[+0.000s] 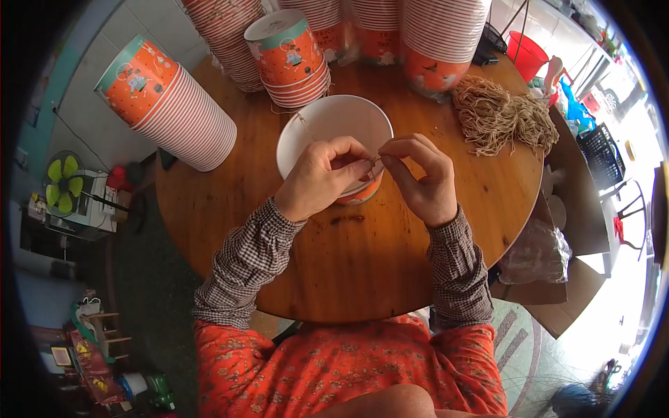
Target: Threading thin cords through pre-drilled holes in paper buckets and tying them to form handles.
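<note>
A paper bucket [341,115], white inside and orange outside, stands on the round wooden table [334,272] in front of me. A thin tan string [302,121] runs from its far left rim toward my fingers. My left hand [323,174] is over the near side of the bucket, thumb and forefinger pinched on the string. Just right of it, my right hand [426,182] also pinches the string, close to the near right rim. The fingertips of both hands nearly meet. Whether the string passes through the rim there is hidden by my fingers.
Nested orange buckets [185,118] lean at the left table edge. Another short stack [287,63] and wrapped stacks [446,49] line the back. A bundle of tan strings [502,115] lies at the right. Beside the table are an open cardboard box [575,195] and a green fan [64,182].
</note>
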Demonstrator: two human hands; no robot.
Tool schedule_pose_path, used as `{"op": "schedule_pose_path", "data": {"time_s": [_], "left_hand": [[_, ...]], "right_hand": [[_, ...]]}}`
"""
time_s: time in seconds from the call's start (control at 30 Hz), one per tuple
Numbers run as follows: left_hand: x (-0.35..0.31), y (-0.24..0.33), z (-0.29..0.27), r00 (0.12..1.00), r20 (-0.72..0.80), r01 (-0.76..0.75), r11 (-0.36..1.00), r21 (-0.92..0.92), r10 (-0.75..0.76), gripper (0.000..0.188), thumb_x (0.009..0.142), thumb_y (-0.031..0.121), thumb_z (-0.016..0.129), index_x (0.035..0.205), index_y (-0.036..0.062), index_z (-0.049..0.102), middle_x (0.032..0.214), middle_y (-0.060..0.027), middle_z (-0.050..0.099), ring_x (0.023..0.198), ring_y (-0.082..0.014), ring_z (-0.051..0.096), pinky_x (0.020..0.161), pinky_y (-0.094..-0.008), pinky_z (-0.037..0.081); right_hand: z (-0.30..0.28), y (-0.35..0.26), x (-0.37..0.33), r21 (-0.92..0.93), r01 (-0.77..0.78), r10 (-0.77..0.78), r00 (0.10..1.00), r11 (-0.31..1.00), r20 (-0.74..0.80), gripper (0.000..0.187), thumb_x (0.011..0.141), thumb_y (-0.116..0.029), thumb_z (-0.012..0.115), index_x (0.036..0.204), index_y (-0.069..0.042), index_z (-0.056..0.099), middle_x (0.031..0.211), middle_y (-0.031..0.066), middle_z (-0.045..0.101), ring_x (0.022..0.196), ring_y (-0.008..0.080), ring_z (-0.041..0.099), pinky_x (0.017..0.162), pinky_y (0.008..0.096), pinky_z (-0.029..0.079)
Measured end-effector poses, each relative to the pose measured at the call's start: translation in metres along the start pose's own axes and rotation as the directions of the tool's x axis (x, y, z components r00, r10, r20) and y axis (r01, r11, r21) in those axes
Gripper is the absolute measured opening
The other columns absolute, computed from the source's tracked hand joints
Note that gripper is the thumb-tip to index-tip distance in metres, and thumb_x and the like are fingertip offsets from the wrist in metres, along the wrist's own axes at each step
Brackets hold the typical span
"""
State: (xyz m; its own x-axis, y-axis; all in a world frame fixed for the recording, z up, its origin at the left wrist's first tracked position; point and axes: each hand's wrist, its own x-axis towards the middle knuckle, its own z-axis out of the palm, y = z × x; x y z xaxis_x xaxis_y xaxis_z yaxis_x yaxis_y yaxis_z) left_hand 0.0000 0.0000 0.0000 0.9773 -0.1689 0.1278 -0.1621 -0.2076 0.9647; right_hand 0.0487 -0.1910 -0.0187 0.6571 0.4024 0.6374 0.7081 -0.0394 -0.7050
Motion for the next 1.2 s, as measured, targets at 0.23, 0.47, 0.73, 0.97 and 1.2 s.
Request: {"op": "schedule_pose_path", "data": {"time_s": [0.23,0.47,0.73,0.97,1.2], "left_hand": [[0.003,0.003,0.002,0.999,-0.029,-0.024,0.993,0.114,0.028,0.013,0.091,0.011,0.063,0.093,-0.0021,0.064,0.084,-0.0037,0.068,0.079,-0.0076,0.062,0.075,-0.0244,0.051],[0.001,0.014,-0.002,0.999,0.005,0.047,0.99,0.133,-0.048,0.009,0.094,0.007,0.06,0.095,-0.0022,0.06,0.087,-0.0011,0.063,0.081,-0.0074,0.061,0.075,-0.0233,0.051],[-0.002,0.015,-0.001,0.998,0.004,0.06,0.974,0.22,-0.062,0.008,0.095,0.006,0.058,0.097,-0.0019,0.059,0.087,-0.0006,0.062,0.08,-0.0062,0.059,0.074,-0.0224,0.05],[-0.007,0.014,-0.008,0.99,0.077,0.093,0.962,0.258,-0.116,0.012,0.093,0.009,0.06,0.099,-0.0022,0.061,0.091,-0.0021,0.065,0.085,-0.0074,0.06,0.077,-0.023,0.05],[-0.009,0.007,-0.011,0.998,0.012,0.052,0.979,0.197,-0.055,0.014,0.091,0.011,0.064,0.094,-0.0025,0.063,0.085,-0.0037,0.067,0.082,-0.0088,0.062,0.076,-0.0247,0.051]], "right_hand": [[0.001,0.001,-0.002,0.039,-0.062,0.063,0.998,0.997,-0.016,0.01,0.081,0.004,0.066,0.091,0.002,0.064,0.083,0.0119,0.065,0.075,0.0195,0.066,0.065,0.0281,0.052],[0.002,-0.002,-0.002,0.057,-0.061,0.06,0.998,0.997,0.007,0.01,0.081,0.003,0.066,0.091,0.002,0.065,0.082,0.0114,0.067,0.076,0.0198,0.067,0.065,0.0283,0.052],[0.005,0.0,-0.006,0.072,-0.089,0.086,0.995,0.993,0.045,0.01,0.081,0.003,0.066,0.091,0.001,0.066,0.083,0.0114,0.067,0.077,0.0214,0.067,0.065,0.0296,0.052],[0.008,0.005,-0.007,0.12,-0.131,0.134,0.991,0.984,-0.012,0.009,0.082,0.002,0.066,0.092,0.002,0.065,0.083,0.0113,0.068,0.077,0.0201,0.068,0.069,0.0288,0.053],[0.004,0.004,-0.005,0.103,-0.15,0.158,0.984,0.983,-0.084,0.009,0.084,0.001,0.065,0.093,0.003,0.065,0.085,0.0116,0.067,0.08,0.0191,0.067,0.072,0.0273,0.052]]}}
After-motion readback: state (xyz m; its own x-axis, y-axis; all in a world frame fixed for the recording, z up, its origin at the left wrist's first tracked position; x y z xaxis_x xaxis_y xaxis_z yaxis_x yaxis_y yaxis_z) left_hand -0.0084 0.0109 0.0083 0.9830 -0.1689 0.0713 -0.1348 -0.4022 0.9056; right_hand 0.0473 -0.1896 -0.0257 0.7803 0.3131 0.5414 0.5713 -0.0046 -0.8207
